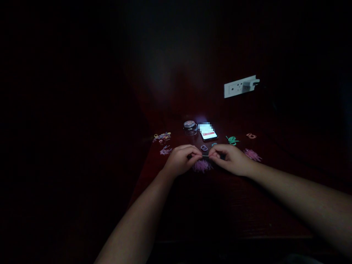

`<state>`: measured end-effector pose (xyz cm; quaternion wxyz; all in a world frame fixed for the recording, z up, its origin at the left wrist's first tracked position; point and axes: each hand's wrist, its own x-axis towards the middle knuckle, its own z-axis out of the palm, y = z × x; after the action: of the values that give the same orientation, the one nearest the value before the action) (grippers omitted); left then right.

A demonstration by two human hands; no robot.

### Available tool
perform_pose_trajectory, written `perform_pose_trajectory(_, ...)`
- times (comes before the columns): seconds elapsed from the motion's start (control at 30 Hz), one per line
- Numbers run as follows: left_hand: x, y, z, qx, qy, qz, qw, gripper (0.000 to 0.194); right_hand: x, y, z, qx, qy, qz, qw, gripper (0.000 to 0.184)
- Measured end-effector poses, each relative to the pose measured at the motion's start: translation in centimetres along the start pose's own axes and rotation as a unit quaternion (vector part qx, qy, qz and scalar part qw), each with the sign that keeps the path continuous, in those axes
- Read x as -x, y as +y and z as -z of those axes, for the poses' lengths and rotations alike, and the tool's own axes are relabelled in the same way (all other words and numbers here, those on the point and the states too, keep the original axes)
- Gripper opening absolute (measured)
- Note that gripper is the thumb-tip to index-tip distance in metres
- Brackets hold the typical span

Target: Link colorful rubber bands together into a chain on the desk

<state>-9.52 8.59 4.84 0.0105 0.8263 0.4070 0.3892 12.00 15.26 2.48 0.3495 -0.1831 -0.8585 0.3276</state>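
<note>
Forearms (pixel 134 223) extended over the bench (pixel 220 209); left hand (pixel 181 158) and right hand (pixel 232 158) fingers (pixel 196 158) pinched one thin strand (pixel 205 156) near purple pieces (pixel 202 167).

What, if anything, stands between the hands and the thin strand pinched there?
Nothing visible: the left hand and right hand pinch the thin strand directly, from either side. The purple pile shows below it in the picture, not between.
</note>
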Motion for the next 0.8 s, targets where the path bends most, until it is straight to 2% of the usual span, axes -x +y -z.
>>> perform_pose_trajectory(0.33,0.07,-0.22,0.03,-0.009,0.006,0.009,1.000,0.005,0.02,0.04,0.29,-0.004,0.002,-0.004,1.000,0.018)
perform_pose_trajectory(0.57,0.14,-0.19,-0.15,-0.007,0.033,0.024,0.999,0.003,0.16,-0.02,0.35,-0.008,-0.001,-0.008,1.000,0.018)
perform_pose_trajectory(0.8,0.12,-0.07,-0.23,-0.007,0.027,0.000,1.000,0.001,0.27,-0.12,0.28,-0.013,-0.007,-0.002,1.000,0.018)
